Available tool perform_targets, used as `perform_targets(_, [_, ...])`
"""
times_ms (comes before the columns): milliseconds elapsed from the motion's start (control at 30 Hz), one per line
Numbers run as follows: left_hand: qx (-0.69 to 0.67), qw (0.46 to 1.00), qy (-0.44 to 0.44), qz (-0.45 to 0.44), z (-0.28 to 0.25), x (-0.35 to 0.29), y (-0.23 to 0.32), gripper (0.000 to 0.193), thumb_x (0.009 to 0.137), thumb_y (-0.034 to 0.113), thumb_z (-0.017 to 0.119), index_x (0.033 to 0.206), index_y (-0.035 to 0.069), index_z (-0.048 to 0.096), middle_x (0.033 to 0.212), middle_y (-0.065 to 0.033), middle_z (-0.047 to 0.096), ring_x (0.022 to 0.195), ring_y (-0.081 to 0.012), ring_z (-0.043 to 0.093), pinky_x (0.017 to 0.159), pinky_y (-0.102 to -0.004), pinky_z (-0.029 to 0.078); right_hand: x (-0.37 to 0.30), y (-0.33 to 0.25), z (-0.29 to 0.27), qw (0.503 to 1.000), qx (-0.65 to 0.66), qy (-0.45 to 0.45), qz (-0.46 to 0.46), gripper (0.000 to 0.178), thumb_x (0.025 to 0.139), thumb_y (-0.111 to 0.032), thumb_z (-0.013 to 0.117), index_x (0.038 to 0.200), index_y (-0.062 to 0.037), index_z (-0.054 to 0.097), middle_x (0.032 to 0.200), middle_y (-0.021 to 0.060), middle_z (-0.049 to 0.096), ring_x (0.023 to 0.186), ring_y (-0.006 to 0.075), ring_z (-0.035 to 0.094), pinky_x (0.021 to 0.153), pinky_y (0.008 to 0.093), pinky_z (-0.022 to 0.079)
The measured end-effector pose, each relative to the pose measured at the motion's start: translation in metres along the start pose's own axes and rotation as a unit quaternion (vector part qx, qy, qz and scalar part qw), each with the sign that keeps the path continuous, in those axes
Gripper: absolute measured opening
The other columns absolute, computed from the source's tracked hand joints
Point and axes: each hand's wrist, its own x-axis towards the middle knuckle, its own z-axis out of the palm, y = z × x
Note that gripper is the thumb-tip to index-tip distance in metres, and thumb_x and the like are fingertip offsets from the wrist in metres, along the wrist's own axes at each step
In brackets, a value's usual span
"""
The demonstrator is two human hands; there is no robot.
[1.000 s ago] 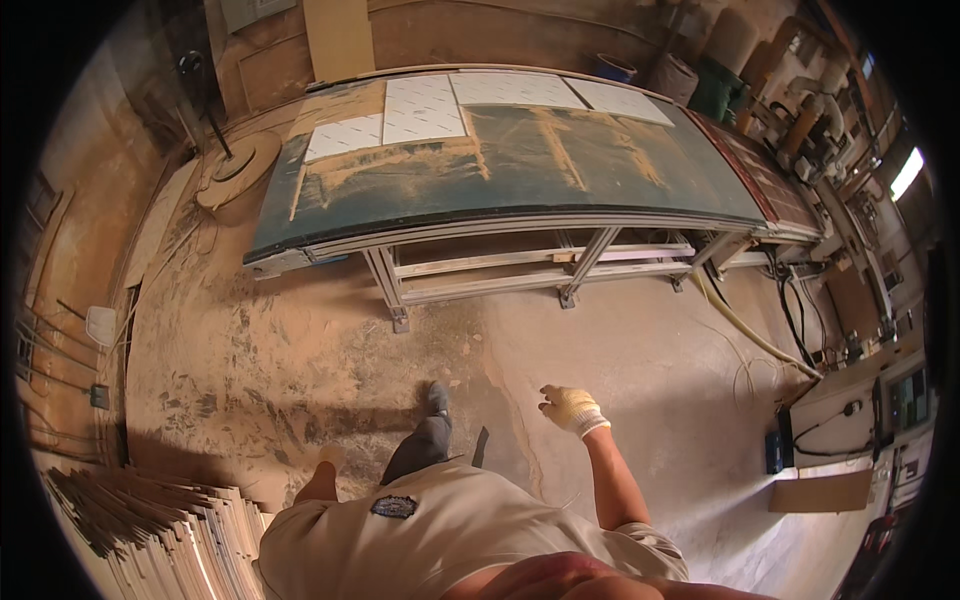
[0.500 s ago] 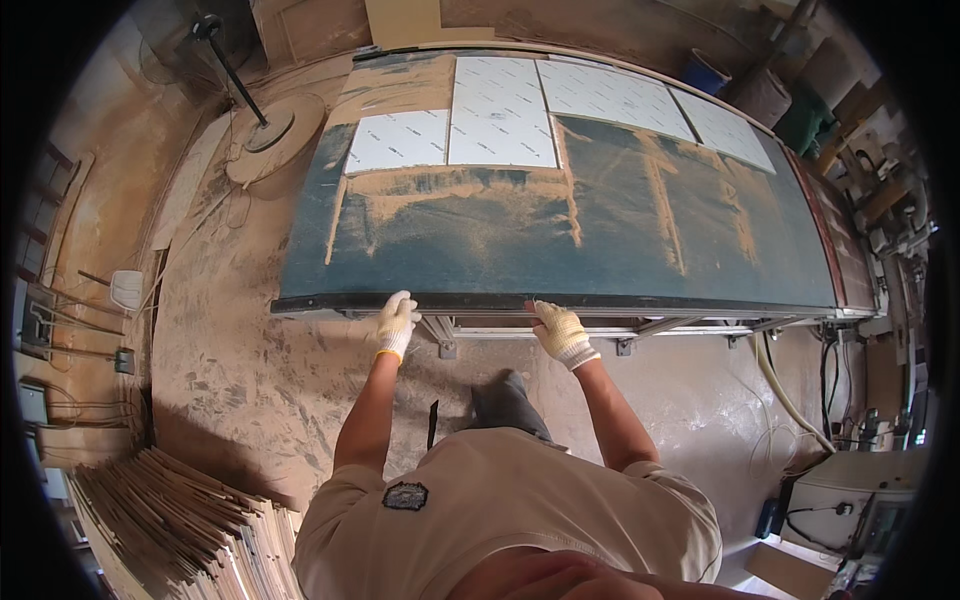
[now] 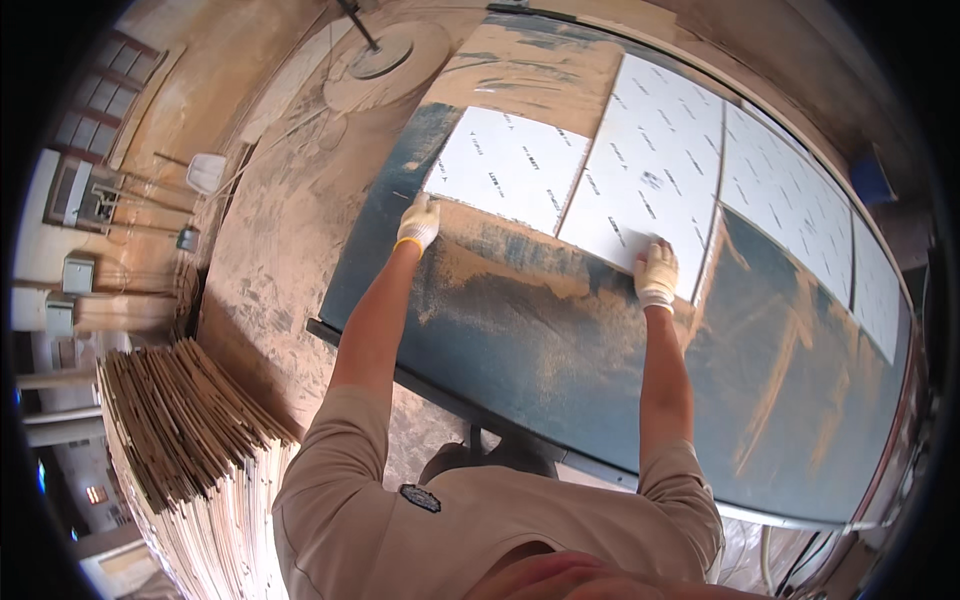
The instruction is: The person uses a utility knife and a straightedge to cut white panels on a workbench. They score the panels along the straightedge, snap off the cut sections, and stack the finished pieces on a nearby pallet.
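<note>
White panels with small dark print lie flat on a dusty blue-green table. My left hand (image 3: pixel 419 222), in a pale knit glove with a yellow cuff, is at the near left corner of the smaller panel (image 3: pixel 507 168). Its fingertips are partly hidden and blurred, so whether they grip the corner does not show. Gloved the same way, my right hand (image 3: pixel 656 275) rests open on the near part of the taller panel (image 3: pixel 650 165), fingers pointing away from me. These two panels lie side by side.
Two more white panels (image 3: pixel 785 190) (image 3: pixel 876 285) continue along the table's far right side. Tan dust streaks cover the tabletop (image 3: pixel 520 350). A tall stack of thin boards (image 3: pixel 190 430) stands at the lower left. A round base with a pole (image 3: pixel 380 58) is at the far left.
My hands have left the table's front edge and reached forward over the top to the panels. The view has turned and come closer, so the table now slants down to the right.
</note>
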Motion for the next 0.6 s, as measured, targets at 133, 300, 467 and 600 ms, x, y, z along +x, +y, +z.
perform_targets(133, [0.074, 0.992, 0.092, -0.044, 0.017, 0.061, 0.033, 0.053, 0.105, 0.037, 0.043, 0.146, 0.003, 0.048, 0.141, -0.0237, 0.062, 0.127, -0.0404, 0.062, 0.108, -0.0487, 0.050, 0.018, 0.008, 0.024, 0.999, -0.041, -0.020, 0.005, 0.052, 0.096, -0.034, 0.060, 0.137, -0.0025, 0.061, 0.152, 0.0223, 0.053, 0.147, 0.0390, 0.043, 0.124, 0.0544, 0.028])
perform_targets(300, [0.062, 0.979, 0.149, -0.125, 0.046, 0.076, 0.046, 0.053, 0.097, 0.034, 0.060, 0.142, 0.007, 0.056, 0.136, -0.0208, 0.064, 0.126, -0.0376, 0.061, 0.109, -0.0452, 0.049, 0.013, 0.011, 0.027, 0.996, -0.046, 0.039, -0.062, 0.050, 0.097, -0.029, 0.059, 0.138, 0.0006, 0.060, 0.151, 0.0235, 0.053, 0.146, 0.0409, 0.043, 0.122, 0.0561, 0.030])
perform_targets(467, [-0.209, 0.965, 0.140, -0.072, -0.030, 0.077, 0.042, 0.040, 0.088, 0.033, 0.074, 0.110, 0.000, 0.075, 0.096, -0.0144, 0.076, 0.088, -0.0231, 0.073, 0.079, -0.0368, 0.056, 0.018, 0.005, 0.028, 0.996, -0.073, 0.000, -0.057, 0.046, 0.095, -0.029, 0.063, 0.132, -0.0004, 0.063, 0.146, 0.0234, 0.058, 0.143, 0.0392, 0.047, 0.122, 0.0528, 0.034])
perform_targets(600, [-0.265, 0.963, -0.055, 0.014, -0.113, 0.038, 0.062, 0.040, 0.078, 0.036, 0.082, 0.096, 0.001, 0.075, 0.080, -0.0123, 0.069, 0.071, -0.0226, 0.066, 0.078, -0.0376, 0.054, 0.015, -0.001, 0.038, 0.985, -0.143, 0.036, -0.085, 0.061, 0.098, -0.043, 0.056, 0.145, -0.0037, 0.057, 0.153, 0.0160, 0.055, 0.145, 0.0333, 0.047, 0.118, 0.0472, 0.038])
